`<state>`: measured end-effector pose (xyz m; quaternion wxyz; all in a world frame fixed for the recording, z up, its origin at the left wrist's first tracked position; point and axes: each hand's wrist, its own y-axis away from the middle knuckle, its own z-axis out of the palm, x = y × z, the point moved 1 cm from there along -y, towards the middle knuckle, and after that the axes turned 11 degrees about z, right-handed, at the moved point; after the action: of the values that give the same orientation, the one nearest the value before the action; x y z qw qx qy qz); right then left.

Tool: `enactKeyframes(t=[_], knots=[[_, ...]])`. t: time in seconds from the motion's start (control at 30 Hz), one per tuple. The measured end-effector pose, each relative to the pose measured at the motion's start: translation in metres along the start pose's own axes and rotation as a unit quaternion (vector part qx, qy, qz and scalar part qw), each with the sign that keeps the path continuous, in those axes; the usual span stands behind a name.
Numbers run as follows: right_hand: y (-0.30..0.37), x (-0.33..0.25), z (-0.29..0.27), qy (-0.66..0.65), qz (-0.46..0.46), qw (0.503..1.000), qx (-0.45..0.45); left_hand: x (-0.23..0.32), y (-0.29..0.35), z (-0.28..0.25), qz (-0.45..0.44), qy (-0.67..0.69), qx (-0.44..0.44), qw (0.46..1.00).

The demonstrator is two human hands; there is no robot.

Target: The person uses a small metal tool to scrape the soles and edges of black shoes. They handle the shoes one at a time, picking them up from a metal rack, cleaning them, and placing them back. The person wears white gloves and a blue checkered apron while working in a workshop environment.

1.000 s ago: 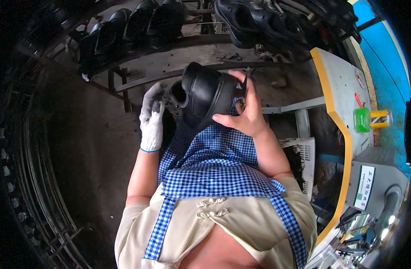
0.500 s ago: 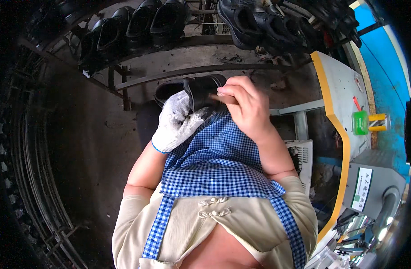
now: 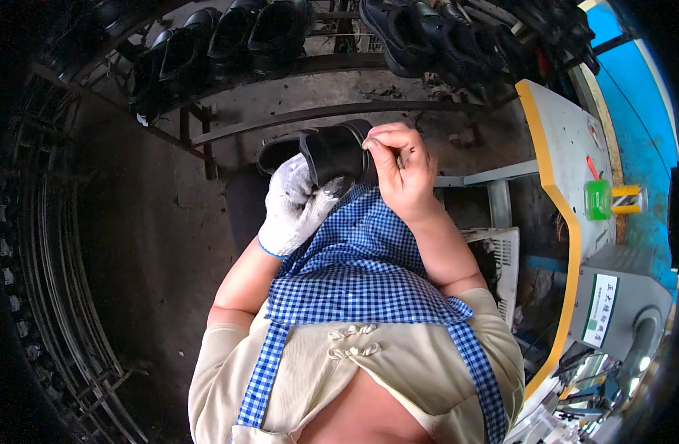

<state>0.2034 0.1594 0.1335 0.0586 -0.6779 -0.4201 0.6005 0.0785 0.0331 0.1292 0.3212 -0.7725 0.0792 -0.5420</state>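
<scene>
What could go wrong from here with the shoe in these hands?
Slipping: the black shoe is held up off the floor, with the gloved left hand gripping it at its opening, so a loosened hold might drop it.

Scraped fingers: the right hand is bare, its fingertips at the shoe's edge, so a rough spot there could scratch them.

Smudges: the glove's dark marks might rub off onto the checked apron.

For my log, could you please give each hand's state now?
Left hand: closed, holding the black shoe.
Right hand: pinched closed; anything held cannot be told.
</scene>
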Motion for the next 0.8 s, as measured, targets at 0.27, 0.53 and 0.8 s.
enactKeyframes(t=[0.27, 0.53, 0.8], knots=[[0.056, -0.014, 0.022, -0.132, 0.135, 0.949, -0.254, -0.017, -0.002, 0.003, -0.064, 0.031, 0.183, 0.981], [0.040, 0.053, -0.012, 0.044, 0.218, 0.962, -0.159, -0.018, -0.027, -0.039, -0.165, 0.318, 0.404, 0.841], [0.071, 0.056, -0.002, 0.167, 0.124, 0.969, -0.135, -0.064, -0.002, -0.076, -0.181, 0.529, 0.502, 0.660]])
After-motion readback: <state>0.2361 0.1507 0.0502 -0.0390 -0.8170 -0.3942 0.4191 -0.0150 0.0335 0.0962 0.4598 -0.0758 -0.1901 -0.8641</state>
